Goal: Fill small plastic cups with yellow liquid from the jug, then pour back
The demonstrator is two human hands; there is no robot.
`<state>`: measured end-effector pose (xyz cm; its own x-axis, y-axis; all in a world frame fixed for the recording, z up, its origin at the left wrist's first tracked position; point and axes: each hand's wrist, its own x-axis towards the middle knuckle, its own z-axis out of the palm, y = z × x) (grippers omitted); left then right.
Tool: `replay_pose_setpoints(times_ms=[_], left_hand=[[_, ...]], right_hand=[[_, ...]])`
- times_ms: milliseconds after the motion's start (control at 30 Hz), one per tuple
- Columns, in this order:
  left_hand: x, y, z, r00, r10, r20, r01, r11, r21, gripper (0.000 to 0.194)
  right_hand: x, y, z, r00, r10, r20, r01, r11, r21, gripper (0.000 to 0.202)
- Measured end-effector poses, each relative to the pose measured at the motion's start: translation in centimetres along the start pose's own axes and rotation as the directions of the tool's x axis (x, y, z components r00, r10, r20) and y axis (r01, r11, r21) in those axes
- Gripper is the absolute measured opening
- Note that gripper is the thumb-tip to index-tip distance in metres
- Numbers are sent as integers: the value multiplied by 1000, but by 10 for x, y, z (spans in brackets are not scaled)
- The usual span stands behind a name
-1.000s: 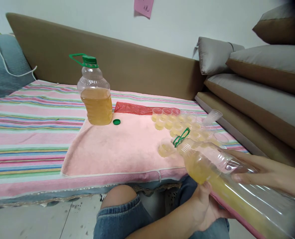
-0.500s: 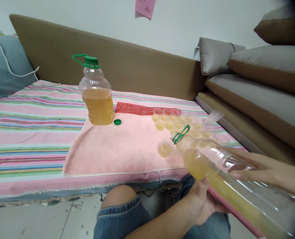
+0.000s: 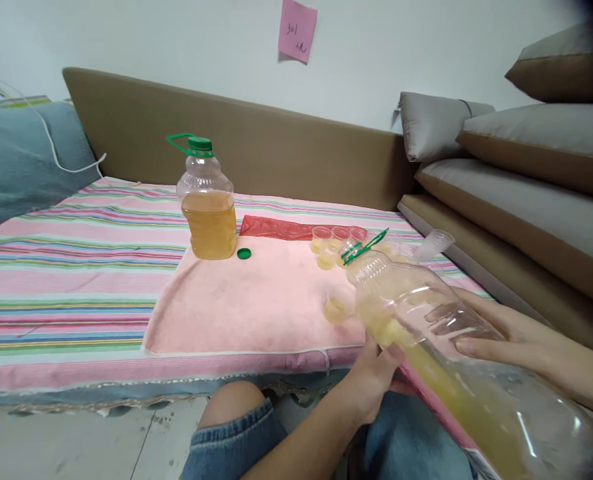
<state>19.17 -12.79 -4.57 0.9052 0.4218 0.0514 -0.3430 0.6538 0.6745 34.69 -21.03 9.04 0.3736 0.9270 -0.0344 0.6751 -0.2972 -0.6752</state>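
A large clear bottle (image 3: 426, 320) of yellow liquid leans across the right side, uncapped, its neck up to the left with a green handle ring. My left hand (image 3: 376, 377) grips it from below near the shoulder. My right hand (image 3: 496, 333) wraps round its far side. Just left of the bottle, a small clear cup (image 3: 337, 308) with some yellow liquid stands on the pink towel (image 3: 236, 300). More filled cups (image 3: 328, 257) are grouped behind the bottle's neck, partly hidden by it. A green cap (image 3: 244, 253) lies beside a second, capped bottle (image 3: 210, 223) standing upright.
A red plastic bag (image 3: 276, 228) lies behind the towel. Stacked clear cups (image 3: 434, 245) lean at the right. Grey-brown cushions (image 3: 526, 180) are piled on the right, and a brown backboard (image 3: 251, 140) runs along the wall.
The held bottle's neck has risen and its body tilts more upright, away from the single cup. My left hand has moved up and left with it. The camera view has shifted slightly.
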Motion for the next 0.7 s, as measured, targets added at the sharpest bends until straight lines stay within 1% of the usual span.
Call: replay_pose_setpoints(times_ms=[67, 100, 200, 267, 333, 400, 467, 500, 533, 567, 600, 633, 700], left_hand=[[-3, 13, -4, 998, 22, -52, -16, 995, 102, 102], [-5, 20, -7, 997, 41, -65, -32, 991, 130, 104], [-12, 43, -13, 991, 117, -66, -101, 971, 217, 106], [-16, 56, -16, 978, 200, -54, -179, 948, 264, 105], [-21, 64, -20, 952, 298, -69, -268, 922, 278, 102], [-25, 71, -23, 915, 386, -117, -343, 897, 278, 99], [-30, 79, -27, 856, 474, -208, -410, 866, 288, 93], [-33, 85, -28, 815, 512, -273, -436, 851, 294, 89], [-37, 92, -30, 759, 549, -350, -463, 833, 303, 83], [-42, 99, -31, 684, 587, -433, -490, 810, 323, 77], [-47, 107, -32, 590, 625, -511, -516, 779, 358, 69], [-52, 114, -33, 477, 669, -571, -538, 735, 412, 61], [-63, 125, -36, 229, 750, -621, -540, 628, 560, 48]], right_hand=[[1, -2, 7, 999, -21, 37, 19, 997, 71, 86], [2, -2, 11, 998, -54, 29, 51, 994, 95, 87], [5, -1, 26, 976, -209, -70, 216, 967, 134, 84], [8, -3, 38, 954, -269, -132, 290, 940, 179, 87], [11, -10, 51, 937, -291, -195, 331, 918, 218, 95], [17, -21, 64, 916, -314, -248, 375, 889, 261, 102], [26, -35, 76, 890, -359, -281, 441, 834, 331, 106], [32, -42, 82, 877, -382, -292, 472, 799, 373, 106], [39, -50, 88, 861, -404, -309, 504, 758, 414, 106], [48, -58, 95, 845, -423, -327, 533, 715, 452, 107], [57, -66, 102, 828, -441, -347, 561, 671, 485, 107], [66, -74, 110, 810, -457, -367, 586, 627, 513, 107], [87, -90, 128, 776, -485, -404, 629, 541, 558, 108]])
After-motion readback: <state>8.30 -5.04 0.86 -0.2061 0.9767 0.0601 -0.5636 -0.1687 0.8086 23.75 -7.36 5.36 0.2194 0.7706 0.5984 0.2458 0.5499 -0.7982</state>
